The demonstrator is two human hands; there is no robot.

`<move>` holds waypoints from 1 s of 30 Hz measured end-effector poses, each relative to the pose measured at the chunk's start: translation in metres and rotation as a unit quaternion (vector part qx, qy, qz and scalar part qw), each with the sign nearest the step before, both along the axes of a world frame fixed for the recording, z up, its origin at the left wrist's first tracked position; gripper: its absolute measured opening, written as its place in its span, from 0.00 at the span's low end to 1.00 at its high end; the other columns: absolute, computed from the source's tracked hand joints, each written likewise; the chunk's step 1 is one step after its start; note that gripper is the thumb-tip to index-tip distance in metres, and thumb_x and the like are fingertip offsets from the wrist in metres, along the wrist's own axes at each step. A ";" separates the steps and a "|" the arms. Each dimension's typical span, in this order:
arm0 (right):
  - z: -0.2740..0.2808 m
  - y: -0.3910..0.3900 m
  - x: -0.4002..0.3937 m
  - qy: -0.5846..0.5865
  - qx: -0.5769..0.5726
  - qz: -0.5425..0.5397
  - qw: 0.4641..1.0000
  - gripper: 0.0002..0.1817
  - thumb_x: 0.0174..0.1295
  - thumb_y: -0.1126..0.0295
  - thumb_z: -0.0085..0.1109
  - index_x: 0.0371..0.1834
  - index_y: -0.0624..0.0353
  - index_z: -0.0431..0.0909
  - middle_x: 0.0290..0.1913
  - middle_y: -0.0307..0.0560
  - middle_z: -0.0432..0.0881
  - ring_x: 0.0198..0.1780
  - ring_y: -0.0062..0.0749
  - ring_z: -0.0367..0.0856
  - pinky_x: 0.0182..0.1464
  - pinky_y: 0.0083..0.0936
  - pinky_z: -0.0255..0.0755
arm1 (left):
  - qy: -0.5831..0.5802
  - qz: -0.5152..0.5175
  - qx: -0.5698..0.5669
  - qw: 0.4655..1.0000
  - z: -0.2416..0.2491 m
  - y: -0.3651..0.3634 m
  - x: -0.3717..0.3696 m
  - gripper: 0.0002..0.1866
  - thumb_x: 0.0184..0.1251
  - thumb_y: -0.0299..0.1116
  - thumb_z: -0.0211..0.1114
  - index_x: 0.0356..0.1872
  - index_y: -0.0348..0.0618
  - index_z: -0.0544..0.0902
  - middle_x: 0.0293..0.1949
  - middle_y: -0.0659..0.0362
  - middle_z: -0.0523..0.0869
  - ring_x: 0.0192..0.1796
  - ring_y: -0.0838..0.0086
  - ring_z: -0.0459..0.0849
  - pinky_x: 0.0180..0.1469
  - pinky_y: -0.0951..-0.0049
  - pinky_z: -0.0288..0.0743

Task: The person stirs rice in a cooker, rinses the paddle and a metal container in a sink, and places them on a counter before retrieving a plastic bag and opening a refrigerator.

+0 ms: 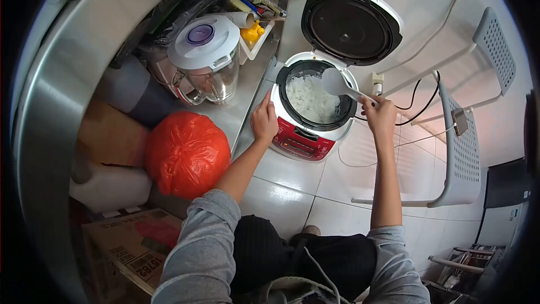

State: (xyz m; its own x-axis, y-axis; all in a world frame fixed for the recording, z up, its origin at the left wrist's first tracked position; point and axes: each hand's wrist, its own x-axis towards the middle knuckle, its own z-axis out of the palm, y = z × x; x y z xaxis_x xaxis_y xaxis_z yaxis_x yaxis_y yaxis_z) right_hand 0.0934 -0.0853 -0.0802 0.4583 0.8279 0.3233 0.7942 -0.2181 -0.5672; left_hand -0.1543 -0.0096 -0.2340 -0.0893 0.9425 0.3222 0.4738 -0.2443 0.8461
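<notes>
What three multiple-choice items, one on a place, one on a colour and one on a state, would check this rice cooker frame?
1. Where does the left hand rest?
A. On the rim of the rice cooker
B. On the red bag
C. On the white chair

2. What colour is the cooker's front panel?
A. Blue
B. Red
C. Green

3. How is the cooker's lid?
A. Shut
B. Lying on the floor
C. Swung open and upright

Answers:
1. A: the left hand sits at the cooker's left edge, apart from the red bag.
2. B: the panel under the pot is red.
3. C: the lid stands raised behind the pot, the rice shows, and the right hand holds a white rice paddle over it.
</notes>
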 end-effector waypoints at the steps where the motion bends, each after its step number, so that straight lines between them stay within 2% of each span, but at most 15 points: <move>1: -0.003 -0.001 0.002 0.000 0.007 -0.007 1.000 0.14 0.53 0.62 0.62 0.27 0.65 0.82 0.13 0.54 0.76 0.17 0.42 0.77 0.25 0.31 0.70 | -0.002 -0.001 0.011 1.000 -0.002 0.001 0.000 0.20 0.65 0.36 0.46 0.56 0.43 0.75 0.43 0.44 0.82 0.45 0.50 0.79 0.49 0.57 0.70; 6: -0.006 -0.005 0.001 0.009 -0.014 -0.029 0.999 0.14 0.56 0.61 0.59 0.30 0.64 0.82 0.15 0.54 0.76 0.19 0.42 0.77 0.25 0.32 0.68 | -0.003 0.002 0.000 1.000 -0.003 0.002 0.000 0.20 0.65 0.36 0.46 0.55 0.42 0.75 0.42 0.43 0.82 0.45 0.50 0.79 0.49 0.57 0.70; 9: -0.009 -0.007 -0.004 -0.031 -0.034 -0.005 0.999 0.15 0.57 0.60 0.58 0.31 0.63 0.81 0.16 0.55 0.76 0.21 0.44 0.78 0.26 0.34 0.68 | 0.002 0.004 -0.006 1.000 -0.003 0.001 0.000 0.20 0.65 0.36 0.46 0.55 0.41 0.76 0.42 0.43 0.82 0.44 0.50 0.79 0.49 0.57 0.70; 15: -0.056 0.001 -0.024 0.056 -0.011 0.078 0.995 0.15 0.58 0.60 0.57 0.31 0.62 0.81 0.21 0.58 0.78 0.25 0.49 0.79 0.30 0.36 0.70 | -0.005 -0.001 0.005 1.000 -0.001 0.001 0.000 0.20 0.65 0.36 0.46 0.55 0.42 0.75 0.42 0.43 0.82 0.44 0.50 0.79 0.49 0.57 0.70; 17: -0.054 0.002 -0.044 0.050 -0.062 0.064 0.995 0.14 0.59 0.60 0.56 0.32 0.61 0.81 0.23 0.59 0.80 0.27 0.51 0.80 0.32 0.37 0.72 | -0.001 -0.002 0.007 1.000 -0.001 0.001 0.000 0.20 0.65 0.36 0.46 0.55 0.42 0.75 0.42 0.43 0.82 0.44 0.50 0.79 0.49 0.57 0.70; 20: -0.056 0.005 -0.056 0.028 -0.072 0.072 0.994 0.13 0.59 0.61 0.55 0.33 0.60 0.81 0.24 0.59 0.80 0.28 0.52 0.80 0.32 0.38 0.72 | 0.003 0.003 -0.002 1.000 -0.002 0.001 0.000 0.21 0.65 0.36 0.46 0.56 0.42 0.75 0.41 0.43 0.82 0.44 0.50 0.79 0.49 0.57 0.69; 25: -0.057 0.009 -0.060 0.047 -0.082 0.085 0.992 0.13 0.59 0.61 0.55 0.33 0.60 0.81 0.21 0.60 0.78 0.27 0.53 0.80 0.31 0.39 0.71 | -0.006 0.002 0.012 1.000 -0.004 0.002 0.001 0.21 0.65 0.37 0.45 0.56 0.43 0.75 0.41 0.43 0.82 0.43 0.50 0.79 0.48 0.57 0.69; 27: -0.057 0.010 -0.060 0.108 -0.081 0.082 0.988 0.13 0.59 0.61 0.55 0.33 0.61 0.81 0.20 0.61 0.78 0.26 0.54 0.80 0.31 0.39 0.71 | -0.005 0.000 0.007 1.000 -0.003 0.001 0.001 0.21 0.65 0.36 0.45 0.56 0.43 0.75 0.41 0.43 0.82 0.43 0.50 0.79 0.48 0.57 0.69; 30: -0.067 0.012 -0.062 0.087 -0.052 0.093 0.991 0.13 0.59 0.62 0.56 0.33 0.61 0.81 0.20 0.63 0.77 0.26 0.55 0.79 0.31 0.39 0.71 | -0.009 -0.005 0.004 1.000 -0.003 0.001 0.001 0.21 0.65 0.36 0.45 0.56 0.43 0.75 0.41 0.42 0.81 0.44 0.50 0.79 0.48 0.57 0.69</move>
State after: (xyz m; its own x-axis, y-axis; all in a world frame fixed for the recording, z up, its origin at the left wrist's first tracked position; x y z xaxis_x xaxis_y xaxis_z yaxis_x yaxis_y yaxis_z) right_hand 0.0318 -0.0734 -0.1476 0.3367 0.9276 0.1621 0.7181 -0.1415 -0.6814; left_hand -0.1538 -0.0083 -0.2366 -0.0858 0.9408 0.3281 0.4563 -0.2556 0.8523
